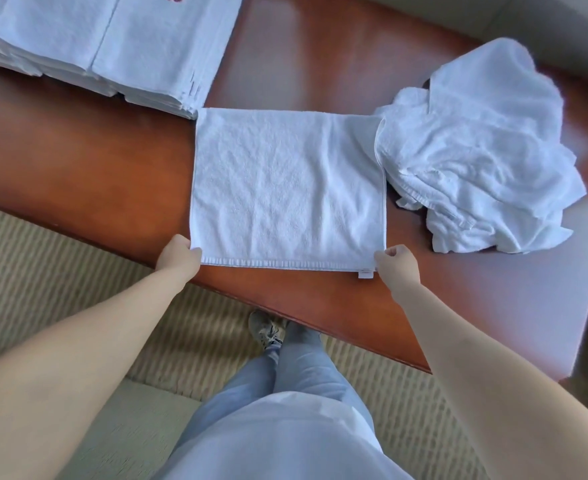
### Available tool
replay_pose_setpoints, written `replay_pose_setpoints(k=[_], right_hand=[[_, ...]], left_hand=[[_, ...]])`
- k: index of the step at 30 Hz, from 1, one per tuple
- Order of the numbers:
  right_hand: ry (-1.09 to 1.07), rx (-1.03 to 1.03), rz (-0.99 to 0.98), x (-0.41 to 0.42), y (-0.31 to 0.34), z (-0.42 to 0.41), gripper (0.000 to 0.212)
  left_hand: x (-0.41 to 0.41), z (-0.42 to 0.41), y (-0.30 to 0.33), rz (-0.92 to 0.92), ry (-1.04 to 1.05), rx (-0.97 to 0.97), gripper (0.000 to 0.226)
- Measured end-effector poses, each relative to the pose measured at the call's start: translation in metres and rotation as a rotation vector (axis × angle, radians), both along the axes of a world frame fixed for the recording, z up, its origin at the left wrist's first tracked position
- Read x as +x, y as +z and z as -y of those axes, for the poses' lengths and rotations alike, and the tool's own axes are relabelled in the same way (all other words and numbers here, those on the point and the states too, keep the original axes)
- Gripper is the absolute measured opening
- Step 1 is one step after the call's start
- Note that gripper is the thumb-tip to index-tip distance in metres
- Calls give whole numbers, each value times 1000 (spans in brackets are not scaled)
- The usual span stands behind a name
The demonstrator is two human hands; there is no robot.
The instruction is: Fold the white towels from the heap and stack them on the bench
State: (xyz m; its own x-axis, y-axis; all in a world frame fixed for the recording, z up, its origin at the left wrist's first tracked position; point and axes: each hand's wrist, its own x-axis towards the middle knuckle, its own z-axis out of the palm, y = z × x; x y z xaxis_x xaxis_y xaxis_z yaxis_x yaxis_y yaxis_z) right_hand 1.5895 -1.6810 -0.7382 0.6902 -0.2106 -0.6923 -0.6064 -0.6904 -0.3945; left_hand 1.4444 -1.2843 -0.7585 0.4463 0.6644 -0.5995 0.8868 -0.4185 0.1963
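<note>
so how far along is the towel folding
Done: folded stacks sit at the bench's far left. In hand: one towel lies flat, the left hand and right hand pinching its near corners. Left: a rumpled heap on the right.

towel (pixel 287 188): lies flat mid-bench (pixel 112 174), its near hem at the bench's near edge
left hand (pixel 178 256): pinches the towel's near left corner
right hand (pixel 396 261): pinches its near right corner
heap (pixel 476 150): crumpled, right end
stack (pixel 112 46): folded, far left corner
</note>
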Motion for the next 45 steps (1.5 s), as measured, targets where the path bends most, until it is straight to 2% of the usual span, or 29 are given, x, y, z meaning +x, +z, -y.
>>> replay_pose_setpoints(k=[2, 5, 8, 13, 20, 23, 27, 33, 40, 42, 45], right_hand=[[41, -49, 70, -3, 3, 8, 11], [181, -128, 61, -9, -2, 18, 9], [222, -177, 89, -14, -10, 16, 12], [155, -89, 75, -16, -12, 6, 15], [-30, 6, 59, -10, -10, 5, 19], [-98, 125, 37, -10, -10, 6, 17], [-51, 134, 42, -6, -6, 9, 22], [-4, 59, 51, 0, 12, 18, 16], [43, 52, 65, 2, 59, 21, 11], [-8, 103, 43, 2, 77, 18, 4], [-197, 303, 89, 18, 117, 8, 25]], left_hand=[[-2, -1, 0, -11, -20, 10, 18], [-3, -1, -1, -48, -56, 18, 23], [-3, 1, -2, -64, -68, 29, 26], [-3, 4, -1, -11, -57, -34, 17], [-5, 3, -1, 6, -29, -59, 23], [-6, 2, -1, 5, -14, -62, 27], [-8, -1, 2, 45, 26, -122, 27], [-6, -11, 18, 139, 214, -250, 14], [-2, -16, 70, 282, 529, -426, 4], [2, -17, 90, 335, 642, -525, 4], [22, -25, 131, 492, 738, -710, 15]])
